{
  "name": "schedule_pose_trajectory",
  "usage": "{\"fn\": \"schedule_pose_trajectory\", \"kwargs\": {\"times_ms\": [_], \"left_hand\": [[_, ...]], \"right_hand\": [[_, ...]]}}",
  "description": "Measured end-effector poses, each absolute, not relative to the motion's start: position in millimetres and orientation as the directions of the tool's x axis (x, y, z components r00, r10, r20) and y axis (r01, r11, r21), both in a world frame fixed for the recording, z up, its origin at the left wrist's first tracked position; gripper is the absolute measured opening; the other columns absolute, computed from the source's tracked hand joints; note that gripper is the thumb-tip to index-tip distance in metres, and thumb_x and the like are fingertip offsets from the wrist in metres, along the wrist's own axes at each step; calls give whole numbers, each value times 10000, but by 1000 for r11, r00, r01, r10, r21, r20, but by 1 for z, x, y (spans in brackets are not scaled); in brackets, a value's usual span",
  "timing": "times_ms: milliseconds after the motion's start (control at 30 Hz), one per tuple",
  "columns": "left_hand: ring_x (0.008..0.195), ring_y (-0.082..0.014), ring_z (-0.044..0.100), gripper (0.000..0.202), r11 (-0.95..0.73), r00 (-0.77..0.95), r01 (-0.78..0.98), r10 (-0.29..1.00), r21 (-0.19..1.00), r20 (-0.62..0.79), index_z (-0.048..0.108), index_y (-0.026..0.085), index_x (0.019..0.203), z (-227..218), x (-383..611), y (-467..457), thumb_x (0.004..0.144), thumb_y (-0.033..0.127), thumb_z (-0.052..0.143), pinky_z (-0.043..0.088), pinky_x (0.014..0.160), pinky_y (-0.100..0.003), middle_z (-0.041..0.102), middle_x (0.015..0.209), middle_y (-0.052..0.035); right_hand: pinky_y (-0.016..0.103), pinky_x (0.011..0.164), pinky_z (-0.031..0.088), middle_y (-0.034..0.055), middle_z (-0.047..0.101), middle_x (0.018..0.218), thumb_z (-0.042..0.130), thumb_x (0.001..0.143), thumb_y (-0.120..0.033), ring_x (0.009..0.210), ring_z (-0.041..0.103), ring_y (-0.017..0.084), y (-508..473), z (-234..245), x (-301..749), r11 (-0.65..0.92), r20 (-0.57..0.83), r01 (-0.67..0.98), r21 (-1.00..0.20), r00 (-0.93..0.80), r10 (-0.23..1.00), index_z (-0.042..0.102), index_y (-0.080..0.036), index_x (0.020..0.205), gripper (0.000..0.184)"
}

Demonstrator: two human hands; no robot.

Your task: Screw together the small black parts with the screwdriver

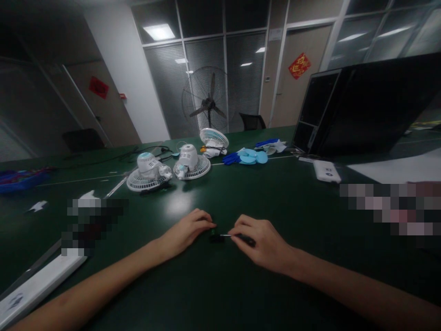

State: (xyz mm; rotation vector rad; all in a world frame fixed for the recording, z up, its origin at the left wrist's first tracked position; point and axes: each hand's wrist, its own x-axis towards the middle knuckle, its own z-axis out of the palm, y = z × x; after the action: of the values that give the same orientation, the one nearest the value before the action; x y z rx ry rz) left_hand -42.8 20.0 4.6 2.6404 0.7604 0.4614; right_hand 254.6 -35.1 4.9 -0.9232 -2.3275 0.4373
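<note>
My right hand (262, 241) is closed around the black handle of a screwdriver (246, 239). Its thin metal shaft points left, and the tip meets a small dark part (216, 238) on the green table. From the other side, the fingers of my left hand (191, 228) are drawn together at that part's upper edge, steadying it. A hint of green shows on the part beside the fingertips. It is too small and dark for me to tell its kind.
White fan heads (148, 172) lie beyond my hands, with light blue fan blades (253, 156) and blue gloves (231, 158) to their right. A large black screen (372, 105) stands at the right. One long white box (41, 285) is near my left arm.
</note>
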Motion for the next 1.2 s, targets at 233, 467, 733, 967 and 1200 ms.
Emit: {"fn": "schedule_pose_trajectory", "kwargs": {"times_ms": [233,467,733,967,1200], "left_hand": [[1224,-254,600,379,-844,856,390,480,368,195,654,276,1397,15,-46,21,1097,138,468,531,1008,-410,631,1373,-96],[1168,-242,621,230,-813,836,390,510,431,205,717,239,1257,13,-51,31,1091,246,558,513,1006,-391,676,1248,-92],[970,-189,668,179,-558,645,444,742,701,182,751,226,1147,15,-32,6,1013,331,696,513,776,-289,716,1158,-55],[958,-186,664,163,-577,665,438,724,690,183,758,228,1126,14,-28,-4,987,290,700,507,790,-296,722,1126,-44],[1016,-214,650,194,-618,700,445,691,648,178,746,229,1147,12,-26,-7,956,263,735,510,883,-340,722,1094,-43]], "right_hand": [[270,705,528,53,685,1081,643,1020,-171,827,650,155,-38,9,254,701,386,503,-505,-596,705,756,-178,1151,173],[265,692,518,50,684,1078,630,1031,-177,826,646,152,-37,9,254,700,379,507,-503,-599,705,753,-181,1144,167],[262,679,509,51,690,1052,640,1009,-171,811,653,152,-36,6,255,703,375,519,-487,-602,705,760,-182,1140,178],[262,706,519,56,691,1059,626,1018,-182,826,656,154,-35,6,255,714,393,506,-484,-603,694,761,-184,1144,184],[251,716,535,51,687,1086,650,1022,-187,845,668,150,-34,4,255,726,376,506,-466,-629,680,759,-190,1173,186]]}}
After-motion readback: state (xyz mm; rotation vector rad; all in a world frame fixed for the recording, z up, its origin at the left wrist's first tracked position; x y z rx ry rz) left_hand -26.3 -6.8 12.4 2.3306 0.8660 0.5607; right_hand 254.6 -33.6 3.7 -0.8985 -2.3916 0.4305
